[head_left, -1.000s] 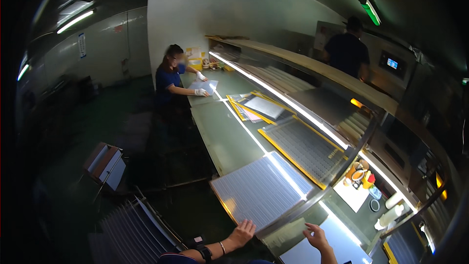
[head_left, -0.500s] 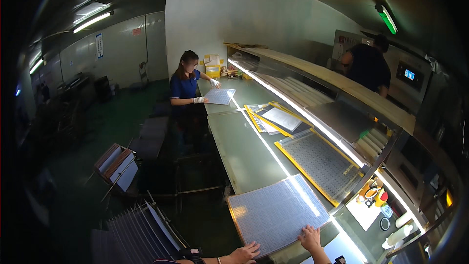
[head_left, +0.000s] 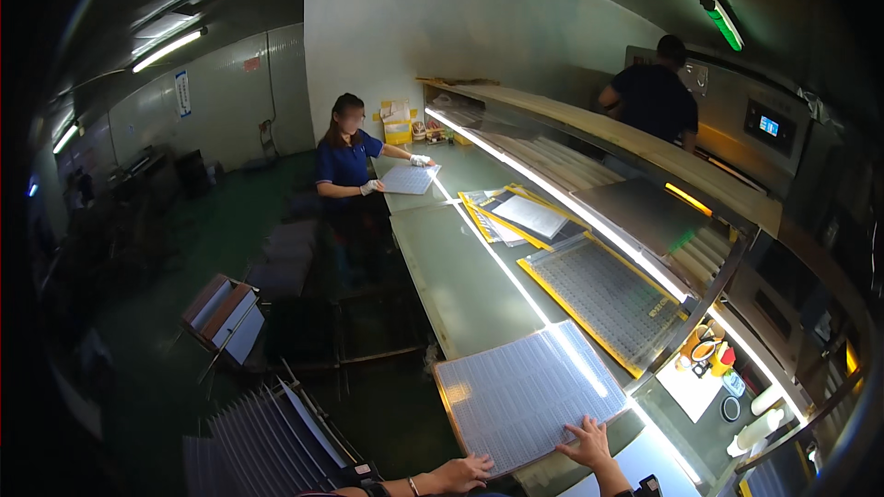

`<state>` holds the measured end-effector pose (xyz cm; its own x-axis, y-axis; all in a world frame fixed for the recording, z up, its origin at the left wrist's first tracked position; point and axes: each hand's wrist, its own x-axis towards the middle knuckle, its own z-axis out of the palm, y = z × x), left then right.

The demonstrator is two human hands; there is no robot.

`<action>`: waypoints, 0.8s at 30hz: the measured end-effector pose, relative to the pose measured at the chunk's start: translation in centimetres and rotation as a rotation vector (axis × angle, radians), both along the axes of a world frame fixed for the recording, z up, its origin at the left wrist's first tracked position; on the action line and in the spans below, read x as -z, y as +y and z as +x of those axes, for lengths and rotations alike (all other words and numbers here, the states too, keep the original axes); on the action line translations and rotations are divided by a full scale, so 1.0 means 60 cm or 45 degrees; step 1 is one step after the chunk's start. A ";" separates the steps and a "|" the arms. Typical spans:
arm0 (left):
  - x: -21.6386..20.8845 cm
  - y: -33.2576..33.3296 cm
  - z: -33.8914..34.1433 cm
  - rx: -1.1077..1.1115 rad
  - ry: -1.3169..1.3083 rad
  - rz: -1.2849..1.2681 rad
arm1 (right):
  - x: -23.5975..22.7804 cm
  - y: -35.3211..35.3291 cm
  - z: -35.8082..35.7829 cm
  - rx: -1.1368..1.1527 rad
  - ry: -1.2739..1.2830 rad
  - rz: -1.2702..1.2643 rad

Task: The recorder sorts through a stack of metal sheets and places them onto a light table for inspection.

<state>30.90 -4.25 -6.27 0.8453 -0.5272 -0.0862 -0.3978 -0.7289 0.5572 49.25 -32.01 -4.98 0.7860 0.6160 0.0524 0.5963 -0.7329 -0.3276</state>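
A pale grey-blue panel [head_left: 529,396] with a fine printed grid and a copper-coloured edge, resembling a circuit board panel, lies on the bench before me. At its near edge, the fingers of my left hand [head_left: 463,473] rest stretched over the border; the thumb is hard to make out. My right hand [head_left: 589,444] touches the near right part, its fingers spread over the surface. White sheets [head_left: 635,469] lie beside and under my right wrist. Just beyond the panel is a dark, dotted sheet [head_left: 603,299] framed in yellow.
Across the bench [head_left: 451,271], a gloved co-worker [head_left: 345,152] handles a similar panel [head_left: 412,179]. A lit shelf [head_left: 589,161] runs along the right. Bottles [head_left: 757,433] and tape rolls stand below it. Racks of upright panels [head_left: 267,437] stand at lower left. Another person [head_left: 656,97] stands behind the shelf.
My right hand's fingers have spread wider on the panel. The view has shifted slightly, and the person behind the shelf has moved left. My left hand stays at the panel's edge.
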 end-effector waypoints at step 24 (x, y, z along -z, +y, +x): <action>-0.145 0.021 0.057 -0.646 -0.743 -0.187 | 0.003 0.039 0.011 -0.017 0.199 -0.341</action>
<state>34.29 -3.00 2.45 0.8732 -0.0361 0.4861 -0.2936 -0.8351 0.4653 49.91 -29.64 -5.14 0.7634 0.6021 -0.2338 0.5643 -0.7978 -0.2123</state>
